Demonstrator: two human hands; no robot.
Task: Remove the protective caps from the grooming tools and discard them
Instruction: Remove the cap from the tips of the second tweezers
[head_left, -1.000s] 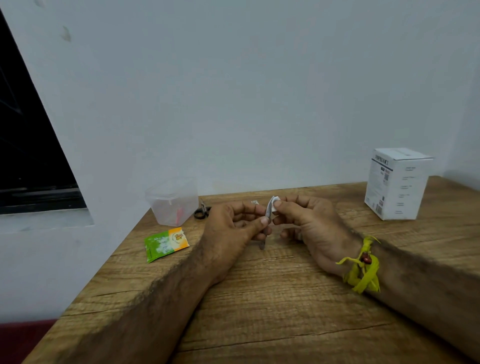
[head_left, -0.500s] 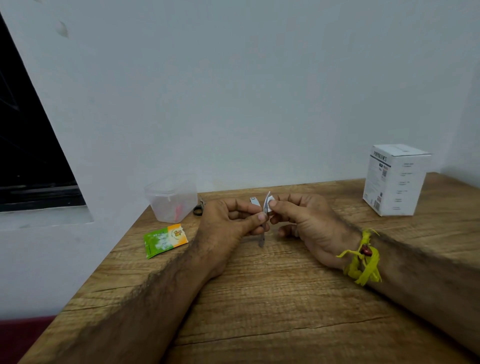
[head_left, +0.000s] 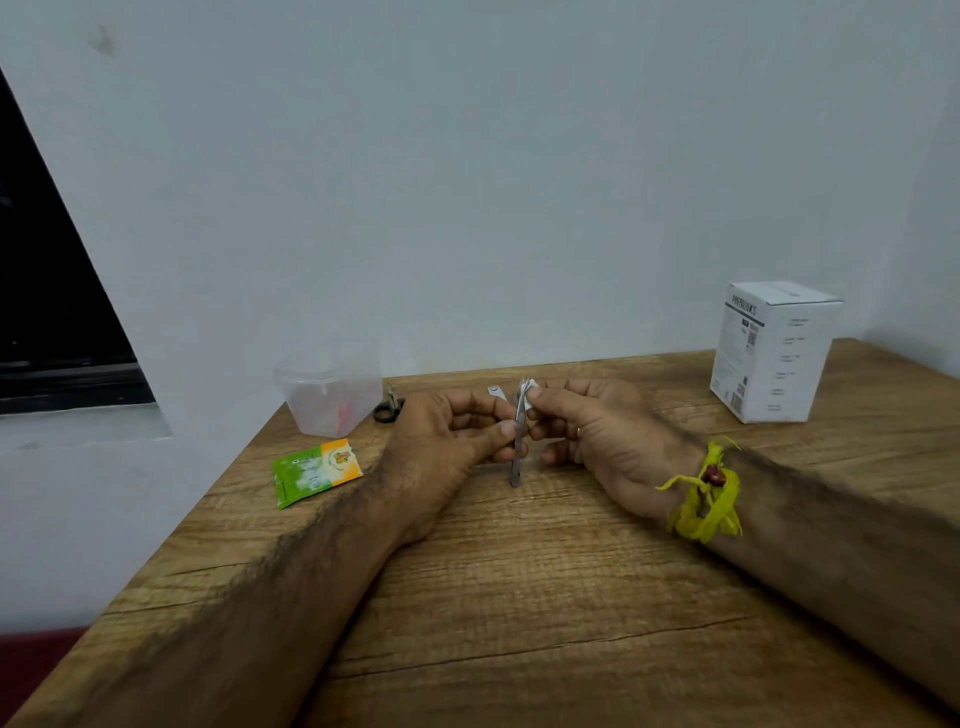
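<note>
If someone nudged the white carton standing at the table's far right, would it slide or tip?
The white carton stands upright, taller than wide, so a push high up would probably tip it, and one near its base slide it. Its flat faces and sharp corners suggest stiff cardboard that will not roll. Its weight cannot be told. It sits near the wooden table's back right corner.

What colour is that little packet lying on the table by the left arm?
The packet is mostly green with an orange end, seen in the head view.

On the worktop (head_left: 519, 597), a tub (head_left: 328, 387) stands at the back left, scissors (head_left: 388, 408) just right of it, a sachet (head_left: 316, 472) before it, and a box (head_left: 773, 351) at the back right.
</note>
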